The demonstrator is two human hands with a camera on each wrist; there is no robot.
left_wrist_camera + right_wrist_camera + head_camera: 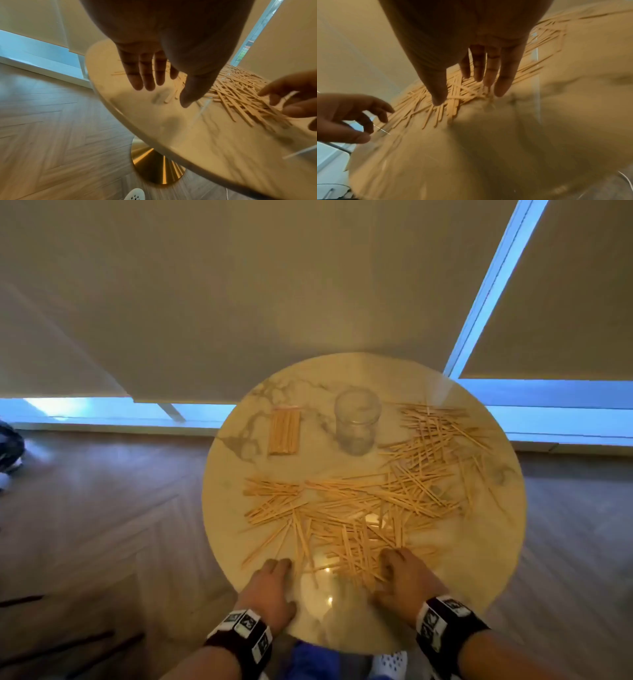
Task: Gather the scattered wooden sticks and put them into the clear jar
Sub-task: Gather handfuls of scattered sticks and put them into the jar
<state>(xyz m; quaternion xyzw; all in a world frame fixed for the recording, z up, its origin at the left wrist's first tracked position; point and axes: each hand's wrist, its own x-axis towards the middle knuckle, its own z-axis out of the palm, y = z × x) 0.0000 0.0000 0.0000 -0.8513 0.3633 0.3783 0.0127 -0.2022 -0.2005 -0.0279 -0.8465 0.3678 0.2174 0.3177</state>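
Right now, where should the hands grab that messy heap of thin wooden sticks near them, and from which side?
Judging by how they lie, take the scattered thin wooden sticks across their middles, scooping inward from both sides. They lie flat and crisscrossed on the round marble table, so single ends would likely slip. The left hand and right hand already flank the near pile, fingers straight.

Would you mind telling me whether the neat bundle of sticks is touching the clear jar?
Apart. The head view shows the neat bundle lying left of the clear jar, with a bare strip of table between them.
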